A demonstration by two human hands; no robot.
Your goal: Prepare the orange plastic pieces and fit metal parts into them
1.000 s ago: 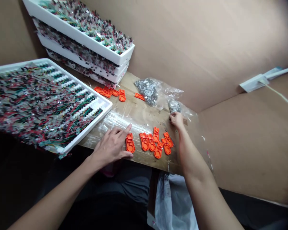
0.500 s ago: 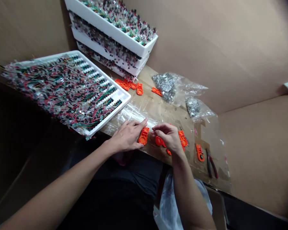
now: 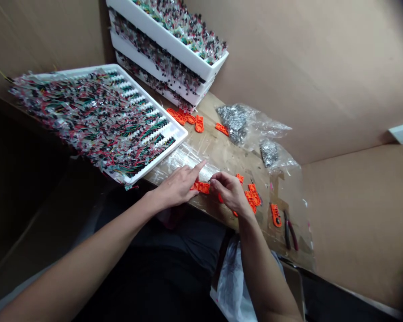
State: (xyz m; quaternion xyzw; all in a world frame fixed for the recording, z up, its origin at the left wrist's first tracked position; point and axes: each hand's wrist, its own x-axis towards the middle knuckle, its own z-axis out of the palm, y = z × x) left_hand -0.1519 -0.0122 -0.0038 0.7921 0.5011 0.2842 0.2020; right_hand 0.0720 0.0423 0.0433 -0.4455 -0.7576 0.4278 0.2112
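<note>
My left hand (image 3: 178,185) grips an orange plastic housing (image 3: 203,187) at the table's front edge, its index finger stretched out above the piece. The housing lies sideways, partly covered by my fingers. Just right of it, my right hand (image 3: 229,190) is closed in a pinch, its fingertips near the housing's end. Something small and dark seems to be at those fingertips, too small to name. More orange housings (image 3: 251,197) lie on the table beside and behind my right hand, some partly hidden by it.
At left, a white tray (image 3: 183,136) holds many wired parts. Stacked white trays (image 3: 218,67) stand behind it. Clear bags of small metal parts (image 3: 235,120) lie at the back. Pliers (image 3: 290,230) and a single orange housing (image 3: 276,215) are on the right. Several orange pieces (image 3: 199,124) sit near the stack.
My left hand has turned the orange housing from upright to sideways. My right hand has shifted slightly left, still pinched. The whole view has shifted a little.
</note>
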